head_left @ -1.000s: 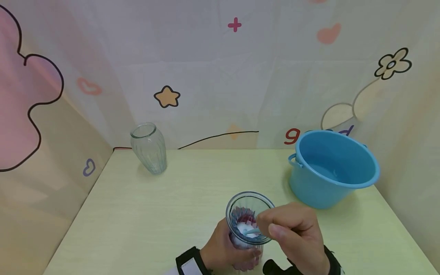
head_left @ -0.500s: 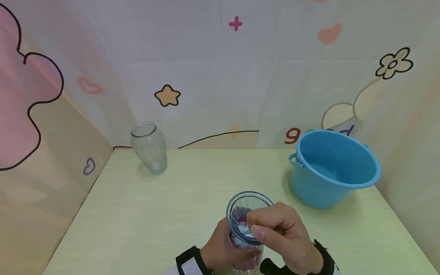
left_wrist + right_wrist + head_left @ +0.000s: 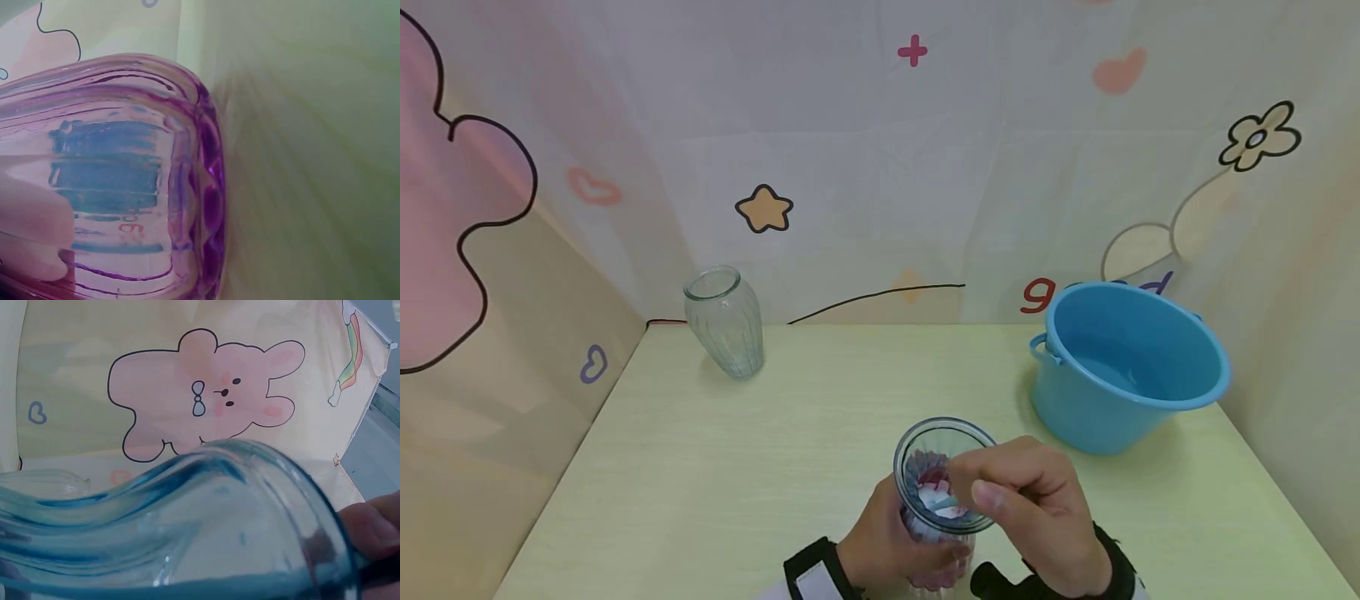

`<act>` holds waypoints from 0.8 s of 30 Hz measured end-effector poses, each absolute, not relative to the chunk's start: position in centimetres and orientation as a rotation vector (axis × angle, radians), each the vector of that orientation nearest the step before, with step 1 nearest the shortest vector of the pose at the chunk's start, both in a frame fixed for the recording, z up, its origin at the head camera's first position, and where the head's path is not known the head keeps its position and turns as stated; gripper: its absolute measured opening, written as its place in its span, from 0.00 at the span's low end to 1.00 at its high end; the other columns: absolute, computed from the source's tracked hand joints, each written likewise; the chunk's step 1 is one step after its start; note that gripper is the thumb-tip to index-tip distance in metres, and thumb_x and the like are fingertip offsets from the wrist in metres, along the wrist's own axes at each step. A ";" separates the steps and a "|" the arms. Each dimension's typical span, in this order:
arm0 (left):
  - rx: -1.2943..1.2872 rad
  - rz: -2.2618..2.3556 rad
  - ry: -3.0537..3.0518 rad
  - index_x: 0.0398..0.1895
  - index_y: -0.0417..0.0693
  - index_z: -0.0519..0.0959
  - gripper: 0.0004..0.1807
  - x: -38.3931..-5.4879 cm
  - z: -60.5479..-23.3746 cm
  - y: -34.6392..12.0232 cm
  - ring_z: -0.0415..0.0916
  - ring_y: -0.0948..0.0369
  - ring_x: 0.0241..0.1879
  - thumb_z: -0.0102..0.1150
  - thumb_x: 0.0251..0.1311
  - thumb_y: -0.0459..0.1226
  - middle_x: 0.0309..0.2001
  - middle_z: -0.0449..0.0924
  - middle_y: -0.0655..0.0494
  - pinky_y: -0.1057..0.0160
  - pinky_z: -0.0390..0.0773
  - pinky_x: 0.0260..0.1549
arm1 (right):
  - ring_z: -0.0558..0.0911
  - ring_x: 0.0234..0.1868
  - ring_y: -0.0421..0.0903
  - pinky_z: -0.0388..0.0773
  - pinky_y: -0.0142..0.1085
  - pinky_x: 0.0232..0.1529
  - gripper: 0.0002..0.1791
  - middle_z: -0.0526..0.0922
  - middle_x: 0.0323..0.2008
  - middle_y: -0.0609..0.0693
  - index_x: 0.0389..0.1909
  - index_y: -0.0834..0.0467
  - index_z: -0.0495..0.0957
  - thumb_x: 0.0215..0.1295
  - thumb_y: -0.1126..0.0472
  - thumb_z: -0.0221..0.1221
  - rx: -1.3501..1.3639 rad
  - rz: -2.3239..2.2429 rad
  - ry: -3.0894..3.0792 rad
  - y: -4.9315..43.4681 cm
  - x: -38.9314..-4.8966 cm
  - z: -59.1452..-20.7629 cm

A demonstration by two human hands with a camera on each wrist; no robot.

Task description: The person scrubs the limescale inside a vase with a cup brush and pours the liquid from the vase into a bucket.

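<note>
A clear ribbed glass vase (image 3: 919, 523) stands at the front of the table, its base tinted purple in the left wrist view. My left hand (image 3: 883, 537) grips its body from the left. Over the mouth, my right hand (image 3: 1033, 504) pinches a slim light-blue stick (image 3: 945, 503) that reaches inside; its far end is hidden. White and dark-red patches show deep within the glass. In the right wrist view the vase's rim and neck (image 3: 250, 487) fill the foreground, with a fingertip (image 3: 374, 526) at the right edge.
A second clear glass vase (image 3: 730, 333) stands at the back left of the table. At the back right sits a blue bucket (image 3: 1090, 408) with side handles. A printed cloth (image 3: 850, 150) hangs behind the pale table (image 3: 700, 467).
My right hand moved left and lower over the mouth, then back a little to the right with the stick. The left hand and the vase stayed in place.
</note>
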State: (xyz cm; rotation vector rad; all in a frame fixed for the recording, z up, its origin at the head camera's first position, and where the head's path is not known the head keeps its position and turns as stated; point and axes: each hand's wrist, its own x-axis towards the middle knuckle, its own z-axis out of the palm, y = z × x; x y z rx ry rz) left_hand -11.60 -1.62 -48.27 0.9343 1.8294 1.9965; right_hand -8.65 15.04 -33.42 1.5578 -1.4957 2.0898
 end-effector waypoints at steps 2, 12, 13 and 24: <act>0.937 1.993 1.827 0.66 0.56 0.69 0.35 -11.6 -48.3 -1.6 0.84 0.59 0.53 0.74 0.55 0.39 0.56 0.84 0.50 0.59 0.83 0.58 | 0.64 0.21 0.47 0.60 0.33 0.20 0.19 0.58 0.19 0.52 0.22 0.62 0.62 0.73 0.78 0.34 1.558 2.115 -1.456 15.2 -8.7 -33.3; 0.839 1.948 1.885 0.66 0.53 0.70 0.37 -11.7 -48.3 -1.7 0.83 0.61 0.54 0.77 0.52 0.39 0.55 0.84 0.54 0.62 0.80 0.60 | 0.63 0.23 0.48 0.57 0.38 0.26 0.21 0.59 0.21 0.51 0.25 0.62 0.59 0.80 0.68 0.26 1.427 2.361 -1.246 16.2 -8.8 -33.3; 0.835 1.946 1.886 0.65 0.54 0.70 0.37 -11.7 -48.3 -1.7 0.83 0.61 0.54 0.77 0.52 0.39 0.55 0.84 0.55 0.62 0.80 0.60 | 0.63 0.22 0.48 0.56 0.38 0.26 0.21 0.59 0.21 0.51 0.25 0.61 0.58 0.80 0.67 0.25 1.414 2.375 -1.224 16.2 -8.8 -33.3; 0.793 1.940 1.846 0.66 0.54 0.69 0.37 -11.6 -48.0 -1.8 0.82 0.61 0.54 0.77 0.53 0.39 0.55 0.84 0.57 0.64 0.80 0.60 | 0.60 0.22 0.46 0.55 0.38 0.23 0.20 0.57 0.22 0.50 0.27 0.62 0.55 0.83 0.66 0.25 1.483 2.349 -1.211 15.7 -9.2 -33.0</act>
